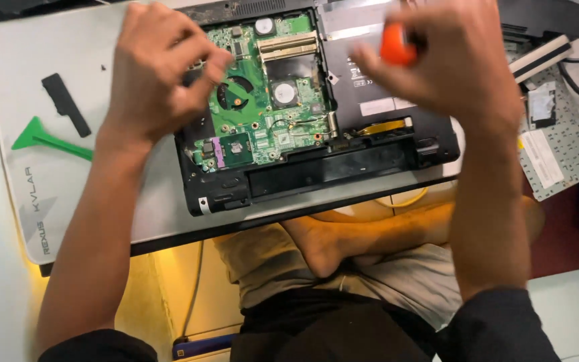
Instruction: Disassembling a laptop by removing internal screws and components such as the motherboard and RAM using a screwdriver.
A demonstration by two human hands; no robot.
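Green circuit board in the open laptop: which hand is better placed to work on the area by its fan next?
Left, probably. The left hand hovers at the fan edge of the green circuit board, fingers curled and apparently empty. The right hand is off over the black panel, gripping an orange tool handle.

opened laptop base (343,167) and an orange-handled tool (397,44)

the black laptop base lies flat across the upper middle of the frame with its cover off, showing a green circuit board (263,100) with a round fan on its left half and a black plate on its right half. the tool's orange handle shows at the top, right of centre, blurred, above the black plate.
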